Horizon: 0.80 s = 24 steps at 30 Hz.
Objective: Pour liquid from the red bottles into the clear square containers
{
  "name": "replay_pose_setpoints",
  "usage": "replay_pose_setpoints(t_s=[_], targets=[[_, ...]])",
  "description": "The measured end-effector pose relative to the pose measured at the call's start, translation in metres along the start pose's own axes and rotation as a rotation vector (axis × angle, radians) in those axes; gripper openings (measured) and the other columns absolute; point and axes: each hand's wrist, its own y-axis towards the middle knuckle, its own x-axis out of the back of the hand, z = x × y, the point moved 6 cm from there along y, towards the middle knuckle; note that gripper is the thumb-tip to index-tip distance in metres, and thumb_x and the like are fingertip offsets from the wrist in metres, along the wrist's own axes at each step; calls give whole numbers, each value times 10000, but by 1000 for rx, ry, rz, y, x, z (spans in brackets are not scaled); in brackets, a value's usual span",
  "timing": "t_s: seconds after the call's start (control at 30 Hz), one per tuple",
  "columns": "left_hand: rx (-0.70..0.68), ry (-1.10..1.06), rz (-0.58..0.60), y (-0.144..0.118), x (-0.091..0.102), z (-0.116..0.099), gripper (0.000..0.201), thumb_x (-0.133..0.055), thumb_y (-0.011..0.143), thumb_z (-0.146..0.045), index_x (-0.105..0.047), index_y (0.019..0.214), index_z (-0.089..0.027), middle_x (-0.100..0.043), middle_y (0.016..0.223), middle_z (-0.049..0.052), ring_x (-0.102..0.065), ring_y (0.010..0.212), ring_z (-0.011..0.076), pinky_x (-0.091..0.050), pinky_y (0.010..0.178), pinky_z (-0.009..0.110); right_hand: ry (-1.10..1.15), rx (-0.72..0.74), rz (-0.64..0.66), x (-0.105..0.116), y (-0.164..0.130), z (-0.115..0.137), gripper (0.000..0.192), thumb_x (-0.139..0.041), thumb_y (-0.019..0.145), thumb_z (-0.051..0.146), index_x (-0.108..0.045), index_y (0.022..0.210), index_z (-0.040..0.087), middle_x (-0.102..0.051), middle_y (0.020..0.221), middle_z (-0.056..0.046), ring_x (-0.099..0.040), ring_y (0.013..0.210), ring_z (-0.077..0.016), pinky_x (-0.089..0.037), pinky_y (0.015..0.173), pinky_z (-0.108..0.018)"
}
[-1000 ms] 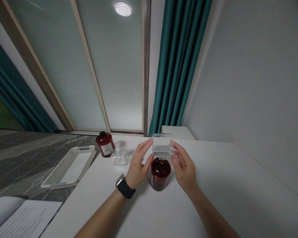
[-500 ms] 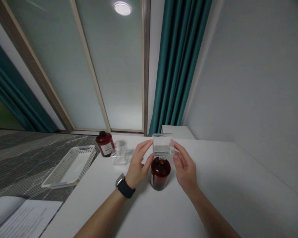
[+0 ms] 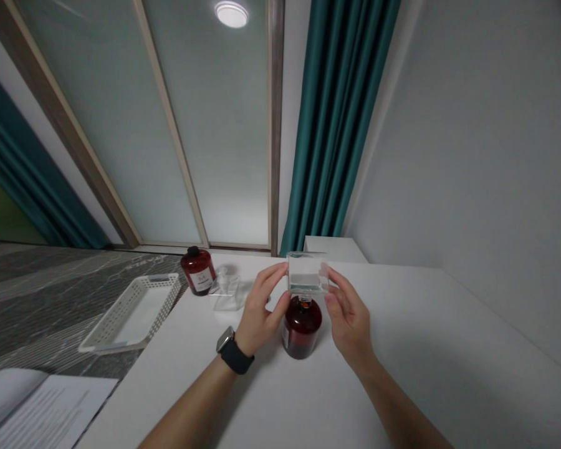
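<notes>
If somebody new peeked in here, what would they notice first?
Probably the clear boxy container, held between the left hand and right hand, just above a dark red bottle. Next might come the tall teal curtain beyond the white table.

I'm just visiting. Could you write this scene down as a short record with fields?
Left hand: fingers at the left side of a clear vessel
Right hand: fingers at its right side
Below the vessel: dark red bottle, upright on a white table
Further left: labelled red bottle with a black cap, beside another clear item
Left of the table: white basket
</notes>
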Motion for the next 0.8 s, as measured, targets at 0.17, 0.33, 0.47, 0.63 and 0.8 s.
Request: replay_pose_setpoints(t_s=[0.17, 0.33, 0.47, 0.63, 0.8], targets=[[7, -45, 12, 1, 0, -1, 436, -530, 965, -222, -486, 1397, -253, -561, 1349, 118, -537, 1244, 255, -460, 1056, 467, -11, -12, -1, 1, -1, -2, 371, -540, 970, 298, -577, 1339, 277, -607, 1386, -94, -602, 1245, -274, -532, 1021, -465], [15, -94, 21, -1, -1, 2, 421, -500, 992, -305, -481, 1410, -258, -545, 1375, 123, -521, 1266, 262, -440, 1073, 480, -12, 8, -12, 1, 0, 1, 357, -543, 968, 296, -591, 1322, 293, -616, 1375, -80, -610, 1237, -266, -551, 996, -443], [7, -119, 24, -2, -1, 2, 420, -478, 1005, -348, -481, 1415, -259, -543, 1376, 127, -519, 1268, 262, -440, 1070, 481, -11, 14, -19, 2, 0, 3, 359, -546, 967, 301, -593, 1323, 302, -621, 1372, -77, -619, 1227, -268, -555, 991, -441], [0, -114, 21, -1, 1, 0, 422, -485, 1004, -347, -480, 1418, -264, -541, 1378, 124, -514, 1276, 257, -436, 1075, 466, -22, 15, -17, 2, -1, 3, 364, -549, 966, 296, -589, 1328, 303, -617, 1379, -78, -622, 1225, -271, -549, 1000, -444], [-9, -120, 19, -1, 2, -2, 401, -434, 1023, -296, -480, 1420, -267, -535, 1389, 113, -507, 1287, 239, -430, 1082, 446, -24, 26, -16, 2, -2, 2, 370, -546, 967, 285, -582, 1335, 279, -611, 1383, -94, -612, 1237, -274, -538, 1014, -457]])
